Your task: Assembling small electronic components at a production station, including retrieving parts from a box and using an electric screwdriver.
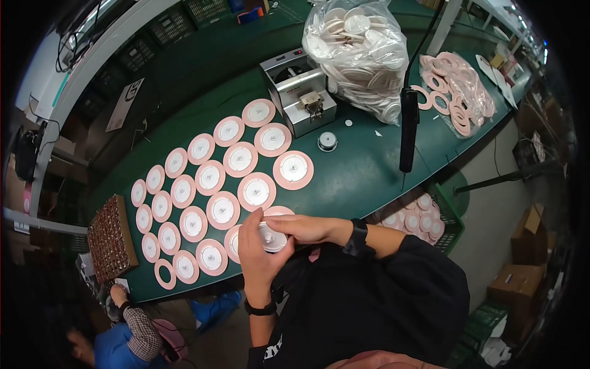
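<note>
White disc [270, 238]: you hold it by the near edge of the green table [362, 169], where a stuffed clear bag [362, 67] and smaller silver machine [296, 91] stand. Your left hand [258, 255] and right hand [307, 229] have fingers clamped on the disc's rim.

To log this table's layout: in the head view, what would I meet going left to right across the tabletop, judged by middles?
Brown box → pink-and-white discs → grey machine → bag of white discs → black hanging tool → bag of pink rings.
</note>
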Motion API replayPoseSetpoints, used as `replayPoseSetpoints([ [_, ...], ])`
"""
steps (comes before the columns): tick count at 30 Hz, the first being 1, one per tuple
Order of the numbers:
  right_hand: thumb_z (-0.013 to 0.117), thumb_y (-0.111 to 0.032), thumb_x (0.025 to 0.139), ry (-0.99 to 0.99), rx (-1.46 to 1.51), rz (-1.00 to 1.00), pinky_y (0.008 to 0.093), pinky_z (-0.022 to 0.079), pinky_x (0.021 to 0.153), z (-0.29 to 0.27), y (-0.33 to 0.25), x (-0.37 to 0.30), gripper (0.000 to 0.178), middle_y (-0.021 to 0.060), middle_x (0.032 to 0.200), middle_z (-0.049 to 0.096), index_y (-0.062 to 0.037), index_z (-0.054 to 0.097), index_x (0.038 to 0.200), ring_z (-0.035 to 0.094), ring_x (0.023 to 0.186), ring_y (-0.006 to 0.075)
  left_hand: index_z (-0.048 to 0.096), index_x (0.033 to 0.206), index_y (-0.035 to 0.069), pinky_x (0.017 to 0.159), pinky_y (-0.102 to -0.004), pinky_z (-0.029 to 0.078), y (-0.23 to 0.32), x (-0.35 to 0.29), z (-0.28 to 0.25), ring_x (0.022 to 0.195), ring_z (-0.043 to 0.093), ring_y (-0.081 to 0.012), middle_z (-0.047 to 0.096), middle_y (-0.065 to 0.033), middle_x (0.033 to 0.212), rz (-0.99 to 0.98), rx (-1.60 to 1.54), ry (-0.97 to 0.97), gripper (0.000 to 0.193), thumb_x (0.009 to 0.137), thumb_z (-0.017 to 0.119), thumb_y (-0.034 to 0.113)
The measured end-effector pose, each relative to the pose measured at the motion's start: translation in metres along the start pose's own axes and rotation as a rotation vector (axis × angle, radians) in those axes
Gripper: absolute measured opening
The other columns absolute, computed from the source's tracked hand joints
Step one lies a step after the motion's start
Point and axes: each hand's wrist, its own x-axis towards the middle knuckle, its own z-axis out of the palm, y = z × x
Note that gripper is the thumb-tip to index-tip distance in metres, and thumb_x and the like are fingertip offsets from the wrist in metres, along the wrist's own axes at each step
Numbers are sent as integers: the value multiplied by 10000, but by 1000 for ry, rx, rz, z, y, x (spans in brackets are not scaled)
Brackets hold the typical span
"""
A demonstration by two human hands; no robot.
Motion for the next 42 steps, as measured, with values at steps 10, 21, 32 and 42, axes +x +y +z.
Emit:
replayPoseSetpoints([
  [10, 316, -394, 1152, -39, -274, -188, 284, 435, 1048, -20, 7, -11, 545, 93, 1328, 569, 31, 428, 1474, 533, 1211, 132, 560, 1382, -18, 1007, -426, 536, -9, 7, 25, 1232, 634, -375, 621, -227, 1377, 5, -187, -116, 789, 669, 857, 143],
  [21, 614, -284, 1011, 169, -871, -621, 414, 402, 1043, -13, -31, -22, 590, 180, 1264, 397, 9, 313, 1425, 471, 1152, 295, 471, 1477, -27, 965, -412, 561, 24, 27, 8, 1192, 655, -400, 596, -254, 1395, 73, -187, -82, 826, 715, 759, 107],
  [32, 581, -326, 1008, 173, -873, -396, 407, 372, 1083, -17, -35, -27, 619, 182, 1333, 394, 11, 282, 1434, 451, 1228, 272, 458, 1478, -34, 719, -383, 600, 22, 19, 24, 870, 733, -348, 655, -255, 1283, 27, -231, -67, 819, 716, 728, 101],
  [42, 544, -270, 1040, 152, -813, -504, 389, 408, 1013, -23, -22, -29, 530, 176, 1232, 389, 24, 301, 1408, 468, 1095, 287, 481, 1436, -17, 655, -385, 585, 28, 26, 12, 756, 720, -344, 686, -244, 1162, -43, -326, -177, 761, 721, 718, 89],
])
